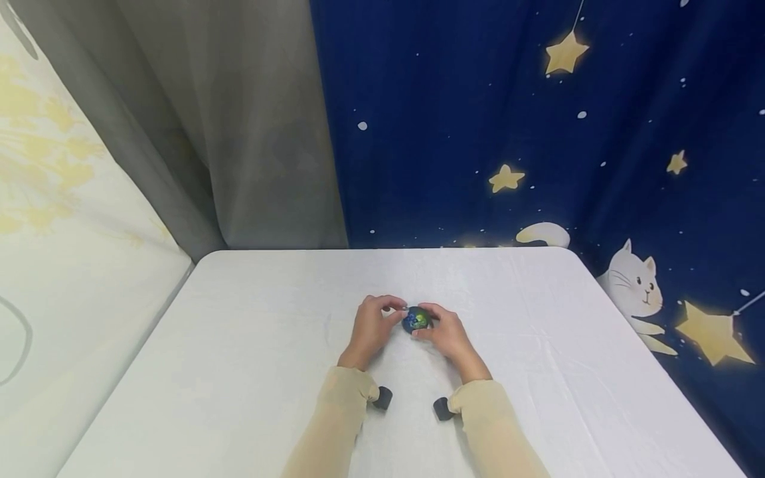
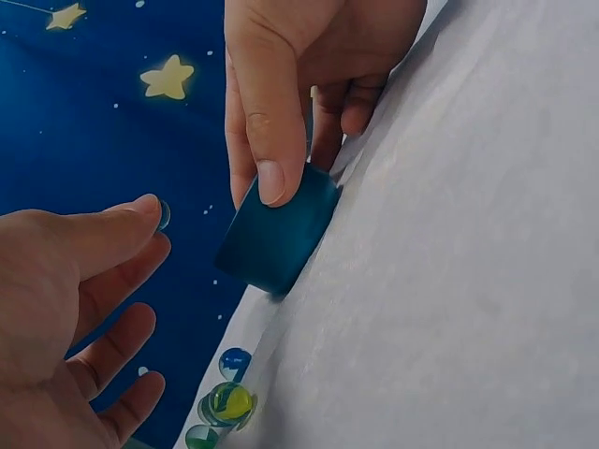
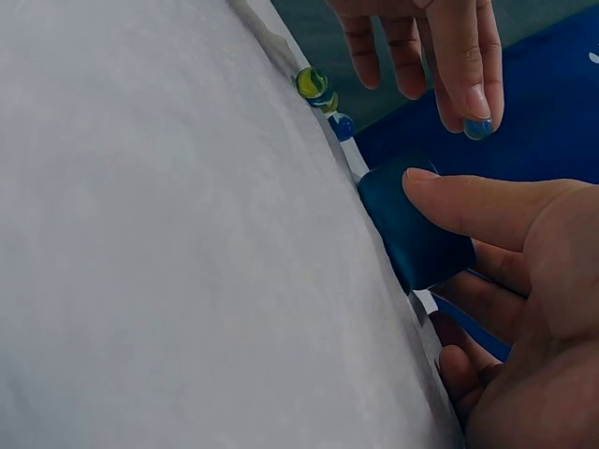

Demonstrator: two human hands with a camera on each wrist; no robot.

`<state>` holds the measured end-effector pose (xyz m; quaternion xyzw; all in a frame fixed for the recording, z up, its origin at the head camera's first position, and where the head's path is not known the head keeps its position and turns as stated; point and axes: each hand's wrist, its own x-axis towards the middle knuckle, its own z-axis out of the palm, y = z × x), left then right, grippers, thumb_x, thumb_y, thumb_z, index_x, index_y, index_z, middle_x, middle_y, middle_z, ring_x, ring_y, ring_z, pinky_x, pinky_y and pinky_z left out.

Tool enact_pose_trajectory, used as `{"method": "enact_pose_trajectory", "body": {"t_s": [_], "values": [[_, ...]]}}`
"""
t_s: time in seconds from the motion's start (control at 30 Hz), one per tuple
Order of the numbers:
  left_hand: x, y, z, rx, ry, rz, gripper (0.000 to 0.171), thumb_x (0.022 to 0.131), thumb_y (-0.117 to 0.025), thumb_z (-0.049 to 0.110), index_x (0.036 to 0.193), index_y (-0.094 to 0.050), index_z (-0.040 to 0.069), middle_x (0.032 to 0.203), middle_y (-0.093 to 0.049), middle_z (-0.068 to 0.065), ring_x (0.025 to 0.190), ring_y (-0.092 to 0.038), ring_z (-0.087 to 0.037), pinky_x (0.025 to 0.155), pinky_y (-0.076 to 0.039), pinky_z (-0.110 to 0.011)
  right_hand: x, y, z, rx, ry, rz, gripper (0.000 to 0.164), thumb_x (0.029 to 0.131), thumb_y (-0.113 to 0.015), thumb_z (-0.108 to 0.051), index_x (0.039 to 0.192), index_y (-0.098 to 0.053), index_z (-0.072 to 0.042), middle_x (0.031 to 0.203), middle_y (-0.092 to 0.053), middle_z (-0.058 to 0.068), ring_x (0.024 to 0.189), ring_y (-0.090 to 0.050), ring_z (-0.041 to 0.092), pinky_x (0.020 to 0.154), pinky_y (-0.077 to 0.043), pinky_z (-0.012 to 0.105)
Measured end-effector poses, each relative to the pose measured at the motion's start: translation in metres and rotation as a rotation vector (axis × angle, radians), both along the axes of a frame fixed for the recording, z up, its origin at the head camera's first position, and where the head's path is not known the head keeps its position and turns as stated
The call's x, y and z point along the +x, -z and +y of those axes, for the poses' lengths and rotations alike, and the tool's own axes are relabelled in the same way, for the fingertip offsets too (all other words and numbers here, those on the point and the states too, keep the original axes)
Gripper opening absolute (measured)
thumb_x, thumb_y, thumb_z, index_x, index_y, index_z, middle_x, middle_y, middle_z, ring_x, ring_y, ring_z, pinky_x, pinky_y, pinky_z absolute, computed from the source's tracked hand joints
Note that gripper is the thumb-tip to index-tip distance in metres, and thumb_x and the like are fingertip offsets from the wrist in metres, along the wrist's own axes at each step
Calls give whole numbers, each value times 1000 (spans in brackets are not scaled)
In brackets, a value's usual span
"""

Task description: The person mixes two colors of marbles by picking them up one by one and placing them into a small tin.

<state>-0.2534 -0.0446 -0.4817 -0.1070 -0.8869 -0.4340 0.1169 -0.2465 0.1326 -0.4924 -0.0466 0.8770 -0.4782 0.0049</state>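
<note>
My right hand [image 1: 448, 335] holds a small dark teal round cup [image 2: 281, 238], its thumb on the near side and fingers behind. The cup rests on the white table. Seen from the head, blue and yellow-green marbles [image 1: 420, 321] show inside its opening. Just left of the cup, my left hand [image 1: 373, 325] pinches a clear bluish marble [image 3: 477, 128] between thumb and index finger, raised near the cup's rim. Its other fingers are spread apart in the left wrist view. Several more marbles [image 2: 229, 402] lie on the table past the cup, hidden behind my left hand in the head view.
A white cloth covers the table [image 1: 251, 372], which has rounded far corners. Behind it hang a grey curtain [image 1: 269, 133] and a dark blue curtain [image 1: 430, 133] with stars and a cat. A pale patterned cloth [image 1: 78, 252] hangs along the left side.
</note>
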Motion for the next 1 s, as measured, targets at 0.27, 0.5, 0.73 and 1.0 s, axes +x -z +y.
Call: {"method": "enact_pose_trajectory", "body": {"t_s": [0.27,0.5,0.73,1.0], "values": [[0,1,0,2,4,19,14,84,-76,19,99,-74,18,91,-69,7,88,-57,-17,78,-44,-34,-1,0,-1,0,7,-6,58,75,-82,-9,129,-61,-11,129,-61,12,123,-52,33,104,-34,52],[-1,1,-1,-8,-15,19,14,84,-77,19,98,-75,18,91,-70,7,88,-56,-16,78,-44,-34,-1,0,-1,19,-3,17,58,75,-82,-9,129,-61,-9,128,-61,13,122,-53,34,104,-34,52],[-2,0,-5,-21,-59,5,13,83,-78,19,96,-76,19,92,-69,7,91,-57,-17,79,-45,-36,-2,0,0,6,13,-10,58,75,-82,-9,129,-61,-11,130,-60,11,124,-51,33,105,-33,51],[-3,2,-14,-83,-114,-57,12,84,-77,25,95,-76,23,108,-68,3,105,-52,-21,91,-37,-44,0,-1,-1,13,8,-17,58,76,-82,-10,130,-60,-11,132,-59,12,125,-51,33,104,-33,52]]}}
